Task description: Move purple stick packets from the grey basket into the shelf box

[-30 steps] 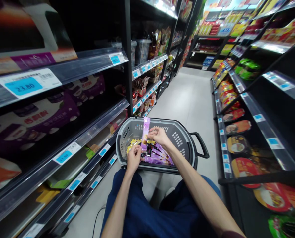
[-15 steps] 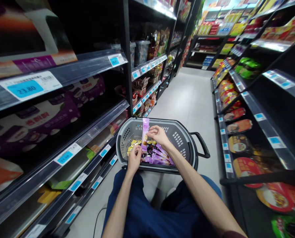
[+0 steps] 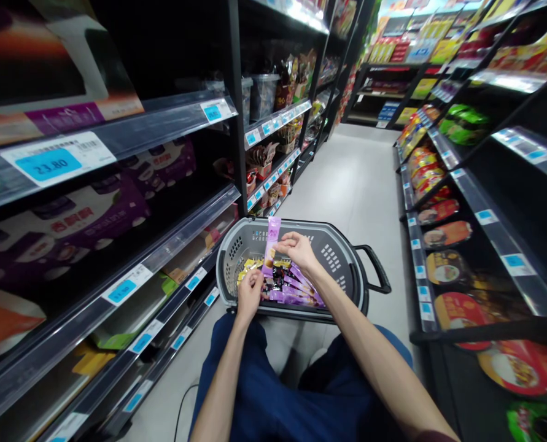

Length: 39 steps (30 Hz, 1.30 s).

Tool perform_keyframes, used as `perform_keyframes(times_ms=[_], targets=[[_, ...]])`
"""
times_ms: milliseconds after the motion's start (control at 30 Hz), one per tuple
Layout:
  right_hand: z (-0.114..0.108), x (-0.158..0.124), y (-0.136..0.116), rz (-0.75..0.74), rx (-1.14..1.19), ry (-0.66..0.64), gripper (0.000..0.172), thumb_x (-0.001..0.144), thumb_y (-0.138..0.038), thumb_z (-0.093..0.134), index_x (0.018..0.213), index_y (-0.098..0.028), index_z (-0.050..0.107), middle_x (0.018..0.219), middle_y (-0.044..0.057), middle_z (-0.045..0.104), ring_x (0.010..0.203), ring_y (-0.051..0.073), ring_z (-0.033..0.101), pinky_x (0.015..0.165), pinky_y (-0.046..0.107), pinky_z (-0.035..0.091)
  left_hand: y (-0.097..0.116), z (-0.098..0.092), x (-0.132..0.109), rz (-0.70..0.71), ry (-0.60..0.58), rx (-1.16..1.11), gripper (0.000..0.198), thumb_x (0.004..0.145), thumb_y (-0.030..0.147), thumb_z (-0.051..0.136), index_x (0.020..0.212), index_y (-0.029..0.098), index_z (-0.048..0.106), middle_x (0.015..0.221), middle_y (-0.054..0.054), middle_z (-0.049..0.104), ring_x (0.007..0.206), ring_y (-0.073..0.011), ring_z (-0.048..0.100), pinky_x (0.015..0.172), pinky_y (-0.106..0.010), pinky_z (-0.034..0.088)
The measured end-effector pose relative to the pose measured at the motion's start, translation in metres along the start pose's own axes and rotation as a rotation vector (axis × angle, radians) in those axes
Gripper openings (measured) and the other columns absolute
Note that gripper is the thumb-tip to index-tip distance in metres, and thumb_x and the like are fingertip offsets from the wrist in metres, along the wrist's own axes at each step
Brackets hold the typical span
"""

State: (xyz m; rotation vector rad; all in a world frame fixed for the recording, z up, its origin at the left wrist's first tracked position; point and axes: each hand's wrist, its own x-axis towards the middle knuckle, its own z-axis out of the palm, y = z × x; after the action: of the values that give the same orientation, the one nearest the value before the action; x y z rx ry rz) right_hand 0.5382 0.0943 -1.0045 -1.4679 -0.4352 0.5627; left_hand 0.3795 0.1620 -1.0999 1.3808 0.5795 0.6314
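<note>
A slim purple snack packet [image 3: 272,242] stands nearly upright over the grey shopping basket [image 3: 342,236]. My right hand [image 3: 298,252] pinches its right edge about midway up. At the packet's lower end, the fingers of my left hand [image 3: 250,291] are closed on the bottom corner; the exact contact is small in view. Below both hands, more purple packets [image 3: 301,291] lie fanned out in the basket. Yellow packets [image 3: 250,265] lie at the left side of the basket, and black wrappers [image 3: 279,276] show in the middle.
The basket's black handle [image 3: 379,270] sticks out to the right over the pale floor [image 3: 347,178]. Shelves with price labels [image 3: 126,288] line the left. On the right, shelves hold bowl-shaped food packages [image 3: 448,267]. My knees are close behind the basket.
The purple packet has risen slightly and now leans a little to the right at its top. Both hands stay almost where they were, still at the packet.
</note>
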Motion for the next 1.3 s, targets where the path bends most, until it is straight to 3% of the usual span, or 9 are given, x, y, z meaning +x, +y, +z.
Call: perform_keyframes(times_ms=[233, 467, 800, 1100, 1300], targets=[[-0.001, -0.004, -0.005, 0.006, -0.043, -0.064, 0.045, 0.046, -0.031, 0.088, 0.079, -0.018, 0.060, 0.067, 0.000, 0.069, 0.063, 0.016, 0.064, 0.065, 0.029, 0.050, 0.003, -0.002, -0.002, 0.037, 0.005, 0.123, 0.041, 0.086, 0.057, 0.057, 0.096, 0.017, 0.059, 0.060, 0.006, 0.047, 0.042, -0.0097, 0.050, 0.039, -0.021, 0.046], [-0.002, -0.008, -0.010, 0.009, -0.048, -0.067, 0.039, 0.049, -0.032, 0.087, 0.077, -0.016, 0.065, 0.071, 0.001, 0.066, 0.064, 0.013, 0.060, 0.060, 0.025, 0.046, 0.009, -0.002, -0.007, 0.065, 0.031, 0.198, 0.035, 0.090, 0.051, 0.054, 0.095, 0.017, 0.059, 0.058, 0.007, 0.044, 0.038, -0.0086, 0.049, 0.039, -0.019, 0.038], [-0.003, -0.007, -0.012, 0.025, 0.021, -0.031, 0.046, 0.038, -0.031, 0.091, 0.073, -0.016, 0.065, 0.068, 0.002, 0.066, 0.063, 0.014, 0.060, 0.062, 0.026, 0.048, 0.001, 0.000, -0.003, 0.026, 0.044, 0.087, 0.039, 0.086, 0.053, 0.059, 0.100, 0.017, 0.058, 0.059, 0.008, 0.040, 0.038, -0.0089, 0.047, 0.035, -0.019, 0.038], [-0.006, -0.014, -0.012, 0.052, -0.021, -0.036, 0.053, 0.038, -0.037, 0.093, 0.080, -0.017, 0.066, 0.071, 0.002, 0.069, 0.056, 0.013, 0.057, 0.045, 0.022, 0.039, -0.002, 0.004, -0.006, 0.012, 0.108, 0.026, 0.035, 0.085, 0.051, 0.059, 0.095, 0.017, 0.057, 0.058, 0.007, 0.044, 0.036, -0.0079, 0.046, 0.034, -0.019, 0.038], [-0.006, -0.014, -0.012, 0.088, 0.009, -0.043, 0.053, 0.035, -0.031, 0.095, 0.078, -0.017, 0.067, 0.067, 0.000, 0.067, 0.051, 0.010, 0.052, 0.042, 0.021, 0.035, 0.002, 0.004, -0.010, 0.021, 0.107, 0.017, 0.031, 0.086, 0.046, 0.059, 0.095, 0.016, 0.058, 0.057, 0.008, 0.043, 0.034, -0.0091, 0.049, 0.033, -0.019, 0.035]])
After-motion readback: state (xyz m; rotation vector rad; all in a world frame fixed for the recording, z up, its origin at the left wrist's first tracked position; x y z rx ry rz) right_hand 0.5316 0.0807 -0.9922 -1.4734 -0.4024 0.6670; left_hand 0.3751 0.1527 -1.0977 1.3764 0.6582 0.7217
